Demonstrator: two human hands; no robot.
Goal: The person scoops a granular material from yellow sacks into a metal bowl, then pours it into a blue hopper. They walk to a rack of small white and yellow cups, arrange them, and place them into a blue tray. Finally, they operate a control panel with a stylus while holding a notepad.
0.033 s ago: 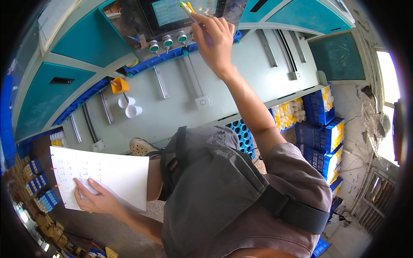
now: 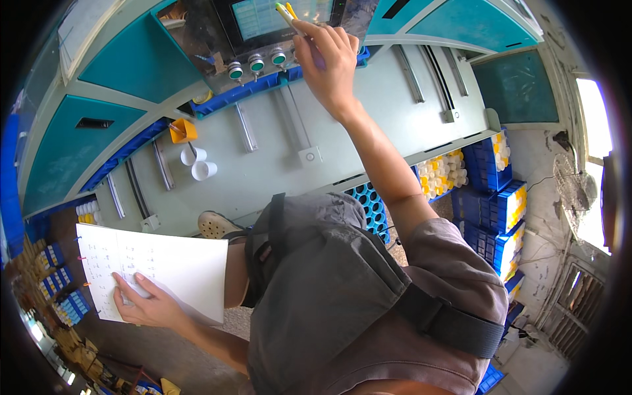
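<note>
At the lower left, my left hand (image 2: 150, 304) holds a notebook (image 2: 191, 273) near its lower edge. Thumb and a finger lie over the white page, which bears handwriting, and small coloured rings or tabs line its left edge. My right hand (image 2: 329, 62) reaches up to a control screen (image 2: 253, 20) on the machine. Its fingers are closed around pens (image 2: 287, 13), one yellow and one pale with a green end. The pen tips are in front of the screen; whether they touch it I cannot tell. Green push buttons (image 2: 257, 64) sit below the screen.
The grey machine bed (image 2: 276, 131) carries metal rails, two white cups (image 2: 204, 170) and an orange holder (image 2: 182, 131). Stacked blue crates (image 2: 490, 204) with yellow and white pieces stand at right. Teal machine panels (image 2: 76, 145) rise at left. A wall fan (image 2: 575, 191) is far right.
</note>
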